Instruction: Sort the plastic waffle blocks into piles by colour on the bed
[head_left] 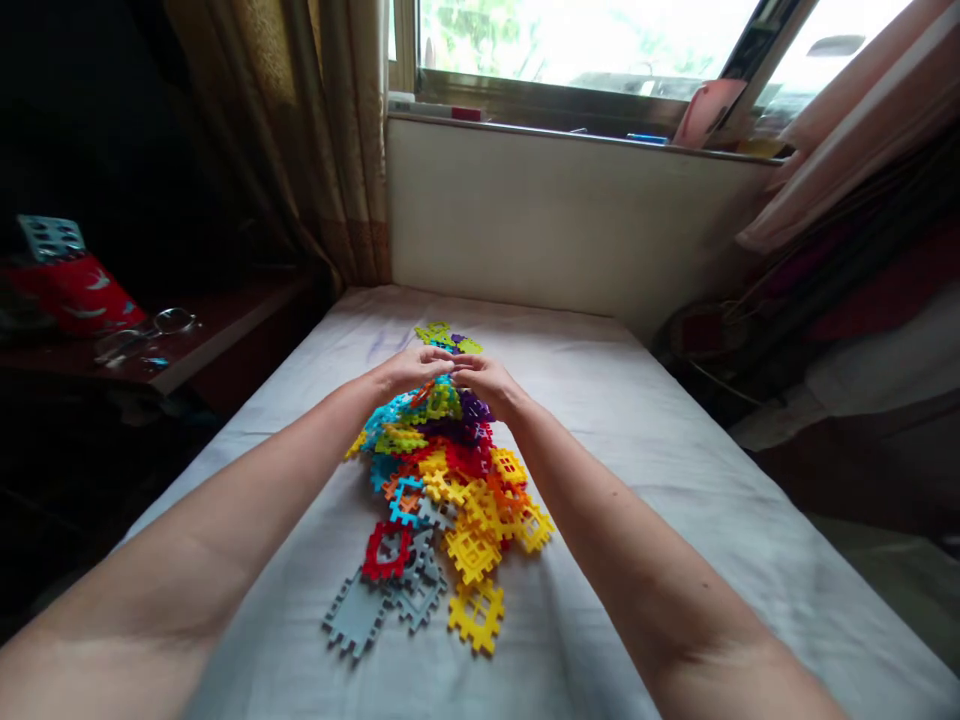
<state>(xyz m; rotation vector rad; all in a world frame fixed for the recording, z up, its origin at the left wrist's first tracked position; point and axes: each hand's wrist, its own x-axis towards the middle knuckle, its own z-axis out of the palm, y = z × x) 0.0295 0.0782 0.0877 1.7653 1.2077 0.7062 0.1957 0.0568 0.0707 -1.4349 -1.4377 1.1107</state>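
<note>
Pile: a long, loose heap of toothed plastic pieces (pixel 454 490) runs down the middle of the sheet (pixel 712 500), from just beyond my hands back toward me.
My hands: left hand (pixel 411 368) and right hand (pixel 484 380) come together over the heap's far part, fingers curled inward, tips touching or nearly so. I cannot tell whether a piece is pinched between them.
Slipping risk: the pieces overlap and tilt, so a nudge from my fingers could probably set some sliding, most likely the purple pieces (pixel 474 408) beside my right hand.
Snagging risk: the notched edges might catch one another and drag neighbours along.
Sleeveless arms: my left forearm (pixel 300 460) and right forearm (pixel 600 510) flank the heap; swept inward, either could scatter its edges.
Nearest me: a grey plate (pixel 356 612) and a yellow square (pixel 477 616) lie flat on the sheet.
Blocked view: my hands hide part of the heap; green pieces (pixel 433 333) show past them.
Left side: eyeglasses (pixel 174 321) and a red pouch (pixel 82 295) rest on a dark side table (pixel 225 325), well apart from the heap.
Ahead: a pale wall (pixel 525 210) closes the far end, below a bright window (pixel 570 40).
Right side: hanging pink cloth (pixel 862 140), clear of my arm.
</note>
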